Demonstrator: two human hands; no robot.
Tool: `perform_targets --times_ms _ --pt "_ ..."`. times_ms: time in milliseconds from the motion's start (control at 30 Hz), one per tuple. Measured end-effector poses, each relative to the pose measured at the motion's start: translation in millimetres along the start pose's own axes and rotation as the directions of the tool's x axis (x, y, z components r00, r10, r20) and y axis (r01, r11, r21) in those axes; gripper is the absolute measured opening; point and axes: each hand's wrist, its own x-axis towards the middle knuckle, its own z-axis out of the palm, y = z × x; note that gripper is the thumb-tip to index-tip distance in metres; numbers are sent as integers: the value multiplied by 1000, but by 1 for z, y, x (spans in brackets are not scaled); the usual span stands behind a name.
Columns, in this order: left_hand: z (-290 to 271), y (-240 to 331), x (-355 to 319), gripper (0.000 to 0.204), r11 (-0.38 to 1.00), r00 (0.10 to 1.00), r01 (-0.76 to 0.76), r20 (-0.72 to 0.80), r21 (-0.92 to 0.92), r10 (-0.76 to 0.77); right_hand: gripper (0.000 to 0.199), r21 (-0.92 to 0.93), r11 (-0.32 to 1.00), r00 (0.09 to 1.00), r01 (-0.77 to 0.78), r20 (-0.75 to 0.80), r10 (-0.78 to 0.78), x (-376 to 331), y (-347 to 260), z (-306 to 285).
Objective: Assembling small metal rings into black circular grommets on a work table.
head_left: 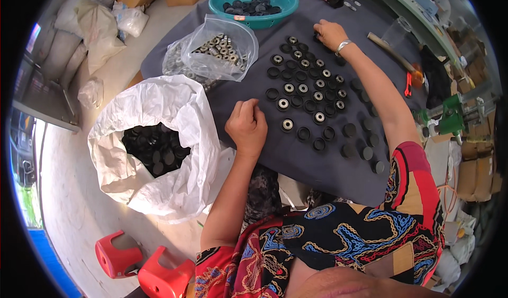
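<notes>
My right hand (331,35) reaches to the far side of the dark cloth, its fingers pinched down on a small black piece that looks like one of the round black caps. My left hand (247,127) is curled closed above the cloth's near-left part; whatever it holds is hidden. Between the hands lie several open black caps (304,133), some with a silver metal bearing (287,124) seated inside. Nearer me on the right, more black caps (366,153) lie with their flat faces up. A clear plastic bag (233,33) of loose bearings lies beyond my left hand.
A white sack (198,134) full of black caps stands left of the table. At the back is a teal basin (214,6) of dark round pieces. A wooden-handled hammer (391,52) lies right, near a green metal tool (452,115). Red stools (166,277) stand lower left.
</notes>
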Motion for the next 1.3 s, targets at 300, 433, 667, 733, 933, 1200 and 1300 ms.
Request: perform_targets --times_ms 300,433,667,733,933,1200,1300 --pt "2 0 1 13 1000 1000 -6 10 19 6 21 262 965 983 -21 181 -28 7 19 -2" --pt "2 -1 0 13 1000 1000 -3 16 28 2 31 337 934 953 -119 302 12 14 20 -3" --pt "3 -2 1 13 1000 1000 -13 -26 4 13 39 343 935 922 -90 383 -52 23 25 -8" --pt "3 -1 1 13 1000 1000 -9 -27 4 9 40 356 926 906 -124 421 -41 25 26 -11" --pt "1 -2 0 15 1000 999 3 -37 -6 -3 40 367 905 864 -214 503 1 26 7 -24" --pt "2 -3 2 15 1000 999 -11 -34 -2 11 36 221 975 925 15 366 -97 26 5 -19" --pt "2 -2 2 15 1000 1000 3 -23 12 -2 36 186 982 924 -17 379 -56 28 2 -19"
